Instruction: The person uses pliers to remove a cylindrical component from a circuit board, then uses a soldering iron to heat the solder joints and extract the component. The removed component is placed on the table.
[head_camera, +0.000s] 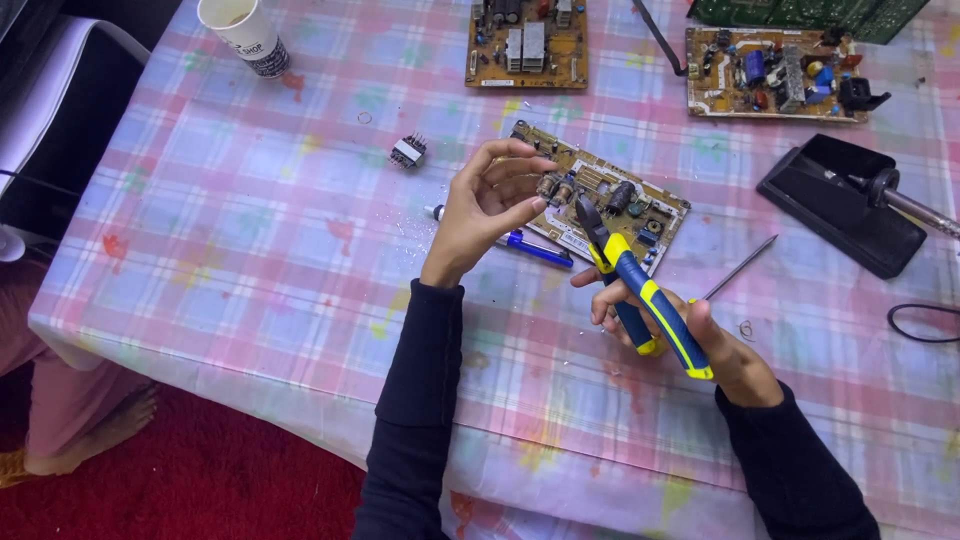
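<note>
Small part: a brownish electronic component sits pinched between the fingertips of the left hand, raised just above the near circuit board.
Left hand: the left hand is lifted off the table, palm turned toward the camera, thumb and fingers closed around the small part.
Pliers: blue-and-yellow pliers point up and to the left, their dark tip just beside the held part; whether the tip touches it cannot be told.
Right hand: the right hand is wrapped around the pliers' handles, clenched on them, low and right of the left hand.
Near circuit board: a tan circuit board lies flat on the table beneath both hands, studded with parts.
Pen: a blue pen lies under the left hand, beside the board's near edge.
Metal rod: a thin grey rod lies right of the pliers.
Soldering iron stand: a black stand with an iron resting on it is at the right.
Other boards: two more circuit boards lie along the far edge.
Cup: a white paper cup stands far left.
Loose transformer: a small block lies left of the hands.
Table: a pink checked tablecloth covers it.
</note>
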